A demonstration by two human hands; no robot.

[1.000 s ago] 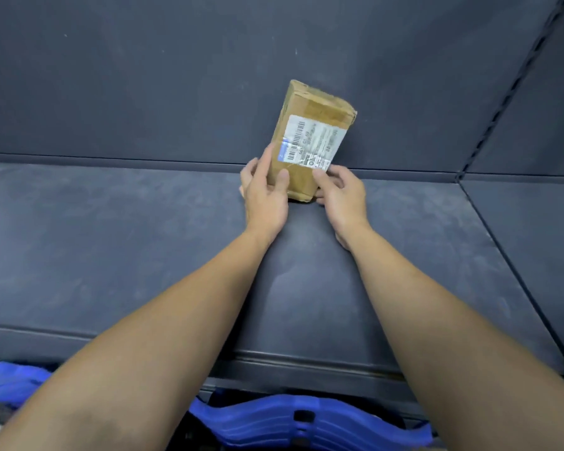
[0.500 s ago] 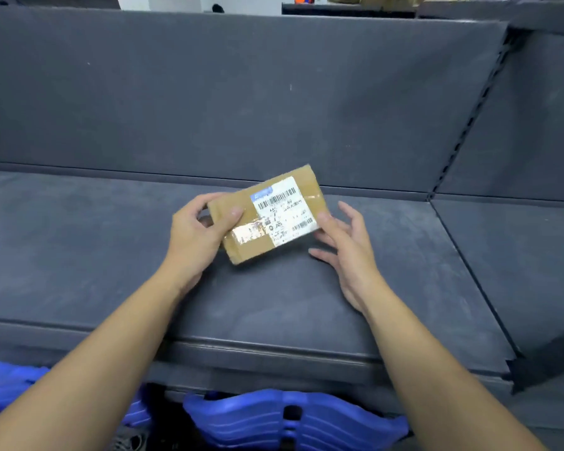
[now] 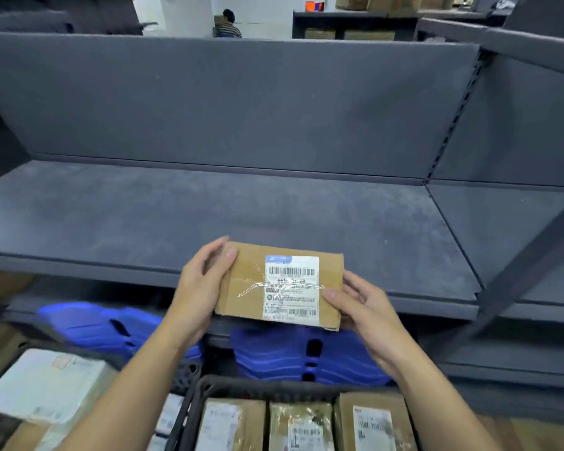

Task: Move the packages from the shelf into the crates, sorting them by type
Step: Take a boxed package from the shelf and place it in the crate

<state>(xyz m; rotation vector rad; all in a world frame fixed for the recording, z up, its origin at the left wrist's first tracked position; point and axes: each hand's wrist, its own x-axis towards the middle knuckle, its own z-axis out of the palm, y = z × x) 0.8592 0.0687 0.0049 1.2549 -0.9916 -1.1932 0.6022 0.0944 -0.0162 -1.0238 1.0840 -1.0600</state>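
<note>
Brown cardboard packages with white labels, three of them, are seen standing side by side in a dark mesh crate at the nearest edge of the view, and a pale soft-wrapped parcel is seen lying to the left of that crate, too blurred for its container to be told. Above the crate, a flat brown cardboard package with a white barcode label and clear tape is held in the air, label upward, just in front of the shelf edge. Its left end is gripped by the left hand, thumb laid on the top face and fingers curled behind; its lower right corner is gripped by the right hand, thumb pressed on the label side. Below the package, blue ribbed plastic stacks are lodged under the shelf. Behind it, the dark grey metal shelf is spread wide, closed off by a dark grey back panel. Over that panel, far off, a seated person and some cardboard boxes on racking can be made out
</note>
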